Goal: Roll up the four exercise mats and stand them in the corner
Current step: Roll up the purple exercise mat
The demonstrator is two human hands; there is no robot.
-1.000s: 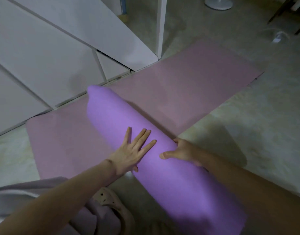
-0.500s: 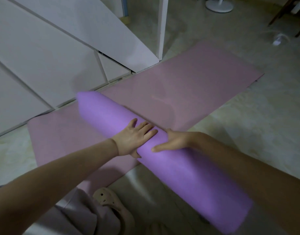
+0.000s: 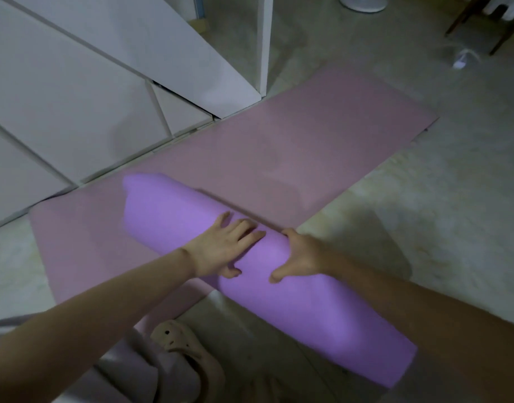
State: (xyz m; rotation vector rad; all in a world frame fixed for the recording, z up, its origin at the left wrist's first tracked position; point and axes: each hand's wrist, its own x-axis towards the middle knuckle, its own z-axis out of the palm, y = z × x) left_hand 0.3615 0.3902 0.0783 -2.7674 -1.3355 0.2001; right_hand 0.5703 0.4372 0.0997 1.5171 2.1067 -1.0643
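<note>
A rolled mat (image 3: 308,309) lying across a flat mat (image 3: 308,146), cabinet (image 3: 75,97) behind the flat mat, shoe (image 3: 186,353) before it, fan base (image 3: 362,2) far beyond it

On the right hand (image 3: 302,254) the fingers went over the far side of the purple roll (image 3: 279,286) and out of sight, with only the thumb showing. The roll's left end was smeared with blur, and the roll covered a band of the pink mat (image 3: 308,146). At the top edge a white round base (image 3: 363,2) and dark furniture legs (image 3: 464,15) were cut off. A small pale thing (image 3: 460,63) at upper right was too blurred to name.
</note>
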